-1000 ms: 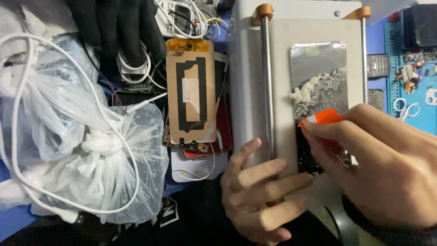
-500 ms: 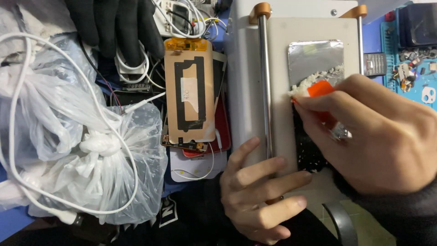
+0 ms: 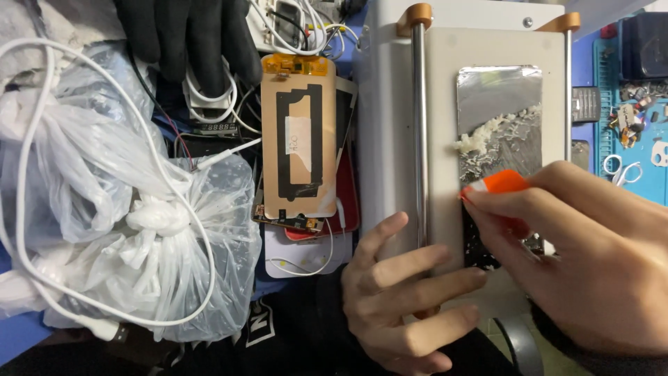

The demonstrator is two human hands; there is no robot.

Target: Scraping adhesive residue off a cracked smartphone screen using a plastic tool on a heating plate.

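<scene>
A shiny phone panel (image 3: 497, 97) lies flat on a white box-shaped machine (image 3: 390, 104). A ridge of whitish scraped residue (image 3: 487, 136) crosses the panel. My right hand (image 3: 591, 257) grips an orange scraper (image 3: 504, 182), its edge on the panel just below the residue; this hand hides the panel's lower part. My left hand (image 3: 403, 299) rests flat on the machine's near edge with fingers spread, touching the lower end of a metal rod (image 3: 419, 125).
A copper-coloured phone frame (image 3: 299, 139) lies on other phone parts left of the machine. Further left is a knotted white plastic bag (image 3: 118, 230) looped by a white cable (image 3: 21, 209). A black glove (image 3: 188, 35) lies at the top. Blue mat with small scissors (image 3: 626, 167) sits right.
My right hand pushed the scraper up the panel to the residue, then drew it back down. My left hand stayed in place.
</scene>
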